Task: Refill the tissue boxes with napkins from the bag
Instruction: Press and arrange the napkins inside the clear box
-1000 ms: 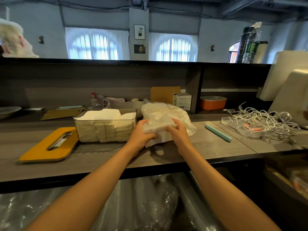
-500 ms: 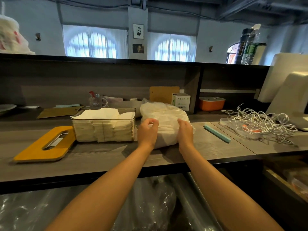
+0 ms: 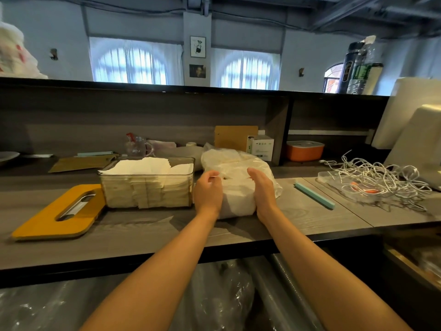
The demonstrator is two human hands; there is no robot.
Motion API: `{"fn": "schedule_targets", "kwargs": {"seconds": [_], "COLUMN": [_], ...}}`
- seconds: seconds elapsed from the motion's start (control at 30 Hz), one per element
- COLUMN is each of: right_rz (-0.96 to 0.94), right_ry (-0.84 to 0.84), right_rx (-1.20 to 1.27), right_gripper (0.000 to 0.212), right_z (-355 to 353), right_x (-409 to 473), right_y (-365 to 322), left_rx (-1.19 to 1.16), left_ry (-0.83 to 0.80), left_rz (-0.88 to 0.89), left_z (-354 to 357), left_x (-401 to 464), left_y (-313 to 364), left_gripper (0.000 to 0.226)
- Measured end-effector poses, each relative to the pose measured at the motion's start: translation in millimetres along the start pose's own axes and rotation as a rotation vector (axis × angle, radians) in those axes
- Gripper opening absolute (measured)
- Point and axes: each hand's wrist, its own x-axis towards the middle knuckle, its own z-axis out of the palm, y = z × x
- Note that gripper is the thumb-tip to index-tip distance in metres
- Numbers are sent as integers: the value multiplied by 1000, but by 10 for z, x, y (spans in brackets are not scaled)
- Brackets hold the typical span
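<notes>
Low in the middle of the frame, two bare forearms reach over the counter's (image 3: 148, 237) front edge. The left hand (image 3: 208, 191) has its fingers curled, pinching the thin plastic at the left side of the bag (image 3: 235, 170); the right hand (image 3: 262, 189) lies against the bag's right side, fingers bent round it. The bag, full of white napkins, sits at the frame's center. Just left of it stands the clear tissue box (image 3: 146, 183), packed with napkins, and further left its yellow lid (image 3: 57, 212) lies flat. Right of center lies a teal strip (image 3: 314, 195); at far right, tangled white cords (image 3: 379, 181).
</notes>
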Motion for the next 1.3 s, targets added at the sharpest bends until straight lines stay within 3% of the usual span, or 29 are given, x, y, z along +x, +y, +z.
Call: {"fn": "schedule_targets", "kwargs": {"seconds": [0.17,0.3,0.43,0.57,0.73,0.8,0.87,0.97,1.07,1.2,1.3], "right_rz": [50,12,-26,-20,-68,-46,-43,-77,-40,17,-7], "right_ry": [-42,23,-83,6,-65,11,52,-23,21,-17,30], "right_rx": [-130,-140,-119,-79,-149,-149,-120,-202,-176,-197,-209], "right_gripper": [21,20,28,24,26,27,28,27,25,30,14], "right_z": [18,21,43,29,35,13,-8,17,17,38,39], "right_x": [20,14,-9,0,-26,-18,-10,-42,-57,-75,-51], "right_y": [55,60,55,66,78,90,89,91,74,63,78], "left_rx": [-61,1,-43,-86,-58,-89,-118,-65,-3,70,140], "left_ry": [-34,-20,-35,17,-22,19,38,26,64,-61,-16], "left_rz": [8,-23,-16,-80,-37,-77,-83,-11,47,62,60], "left_z": [-19,-17,-21,-34,-28,-42,-54,-49,-42,-3,-10], "left_x": [-55,-58,-102,-84,-107,-97,-89,-125,-107,-96,-110], "left_y": [22,10,34,18,17,11,7,27,4,22,25], "left_gripper": [23,29,33,38,37,39,33,17,16,13,10]}}
